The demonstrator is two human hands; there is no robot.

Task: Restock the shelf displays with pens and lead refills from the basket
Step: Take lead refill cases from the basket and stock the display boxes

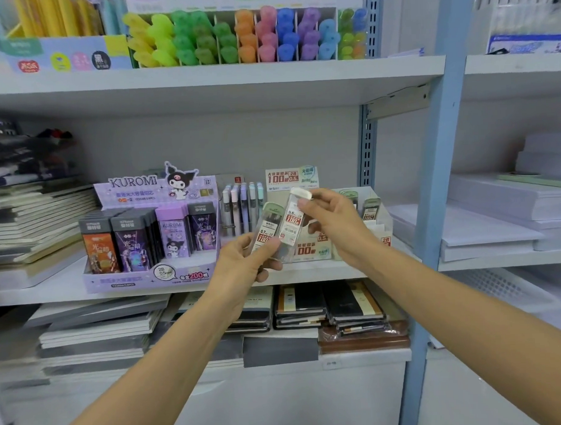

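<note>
My left hand [242, 261] grips a clear lead refill case with a green cap [267, 227] in front of the middle shelf. My right hand [333, 223] pinches the top of a second clear refill case with a white cap [294, 221], held upright beside the first. Both cases hover before the white lead refill display box [309, 251] on the shelf, which holds a few green-capped refills [369, 209] at its right. Left of it stands a holder of pastel pens [241, 207] and a purple Kuromi refill display [153, 236]. No basket is in view.
Highlighters in many colours [244, 38] fill the upper shelf. Stacked notebooks [41, 220] lie at the left of the middle shelf, more notebooks [308, 306] on the shelf below. A blue upright post [431, 207] separates the right bay with stacks of white paper [496, 224].
</note>
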